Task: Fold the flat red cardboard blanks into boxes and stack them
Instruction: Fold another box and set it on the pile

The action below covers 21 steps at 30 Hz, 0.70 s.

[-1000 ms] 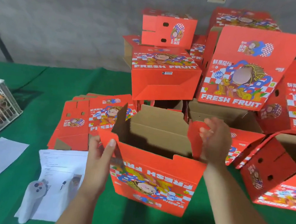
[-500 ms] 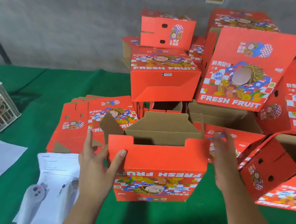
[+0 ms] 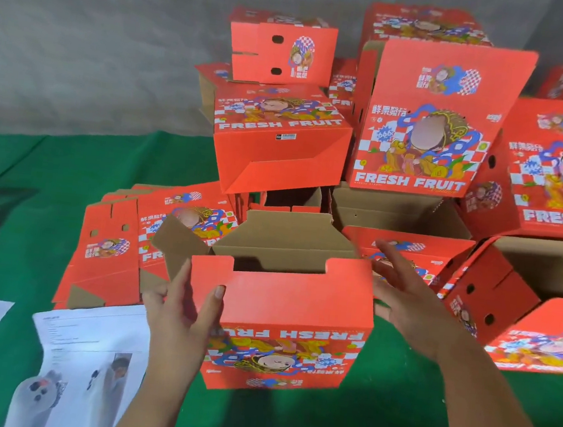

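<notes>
Our left hand [image 3: 183, 310] grips the near-left corner of the half-formed box [image 3: 288, 320]: the thumb lies flat on the red front panel, and the other fingers wrap round the left edge behind it. Our right hand [image 3: 409, 301] is spread wide at the box's right side, fingers straight and apart — whether the palm touches the cardboard we cannot tell.

The box stands upright on the green table cover [image 3: 374, 411] in front of us, its top open and its print upside down from our side. The near flap stands up red, with a notch cut along its upper edge; a brown flap [image 3: 181, 243] juts out at the far-left corner, and another brown flap leans over the far side.

Just behind and to the left lies the stack of flat blanks [image 3: 110, 259], fanned slightly. Beyond it rises the pile of folded boxes [image 3: 279, 151], several high, and a tall lid panel [image 3: 429, 124] reading FRESH FRUIT stands upright beside them. More boxes [image 3: 553, 163] crowd the right side, some open and brown inside.

Near our left forearm lie printed sheets [image 3: 89, 342] — on them rests a pale controller [image 3: 37, 396]
</notes>
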{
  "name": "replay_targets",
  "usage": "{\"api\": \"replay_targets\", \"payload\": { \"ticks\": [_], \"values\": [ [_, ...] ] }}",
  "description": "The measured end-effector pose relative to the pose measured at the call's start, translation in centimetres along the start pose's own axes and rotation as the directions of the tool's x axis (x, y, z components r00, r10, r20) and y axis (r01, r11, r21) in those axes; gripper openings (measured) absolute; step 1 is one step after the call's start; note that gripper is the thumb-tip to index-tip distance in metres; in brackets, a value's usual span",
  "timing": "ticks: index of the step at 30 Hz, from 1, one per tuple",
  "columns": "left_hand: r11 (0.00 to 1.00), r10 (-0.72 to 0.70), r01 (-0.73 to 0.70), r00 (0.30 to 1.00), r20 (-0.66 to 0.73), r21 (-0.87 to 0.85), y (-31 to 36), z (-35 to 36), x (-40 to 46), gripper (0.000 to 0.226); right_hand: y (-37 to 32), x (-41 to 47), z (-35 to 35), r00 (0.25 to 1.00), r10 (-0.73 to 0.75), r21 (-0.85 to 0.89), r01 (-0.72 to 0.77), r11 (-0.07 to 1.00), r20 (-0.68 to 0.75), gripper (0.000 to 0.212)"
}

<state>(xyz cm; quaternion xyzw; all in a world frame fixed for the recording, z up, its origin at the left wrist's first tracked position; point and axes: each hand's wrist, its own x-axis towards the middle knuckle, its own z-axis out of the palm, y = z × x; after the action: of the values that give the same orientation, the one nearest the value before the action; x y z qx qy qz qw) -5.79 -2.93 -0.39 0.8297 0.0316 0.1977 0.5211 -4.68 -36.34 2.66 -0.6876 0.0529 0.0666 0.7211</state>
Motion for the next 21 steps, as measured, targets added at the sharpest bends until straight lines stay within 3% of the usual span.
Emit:
{"api": "replay_targets", "payload": {
  "ticks": [4,8,12,14,17,19,21],
  "values": [
    [1.000,-0.023,0.024,0.999,0.036,-0.015,0.1,-0.6,0.7,0.078,0.0,0.1,0.2,0.996,0.076,-0.175,-0.067,0.982,0.047,0.101],
    [0.996,-0.035,0.036,0.999,0.007,-0.079,-0.4,-0.8,0.4,0.075,-0.9,-0.4,0.4,0.991,0.060,-0.325,-0.017,0.945,0.123,0.110],
    [0.999,-0.031,0.030,0.996,-0.086,-0.012,-0.7,-0.3,-0.2,0.064,-1.3,-0.1,1.3,0.983,-0.105,-0.152,0.082,0.985,-0.151,0.080],
    [0.999,-0.036,0.036,0.992,-0.121,0.003,-0.6,0.1,-0.2,0.059,-0.8,0.4,1.7,0.936,-0.229,-0.187,0.183,0.965,-0.266,0.069],
    [0.996,-0.076,0.081,0.991,-0.109,0.041,-0.5,0.4,0.0,0.073,0.8,1.0,2.3,0.833,-0.318,-0.160,0.275,0.948,-0.454,0.069],
    [0.992,-0.031,0.039,0.997,-0.070,0.122,-0.3,0.2,0.5,0.079,1.2,0.9,3.4,0.791,-0.368,-0.208,0.304,0.930,-0.489,0.066],
    [0.980,0.044,-0.035,0.998,-0.042,0.194,-0.4,-0.1,1.4,0.088,1.4,0.9,4.7,0.814,-0.392,-0.272,0.297,0.915,-0.429,0.069]
  ]
}}
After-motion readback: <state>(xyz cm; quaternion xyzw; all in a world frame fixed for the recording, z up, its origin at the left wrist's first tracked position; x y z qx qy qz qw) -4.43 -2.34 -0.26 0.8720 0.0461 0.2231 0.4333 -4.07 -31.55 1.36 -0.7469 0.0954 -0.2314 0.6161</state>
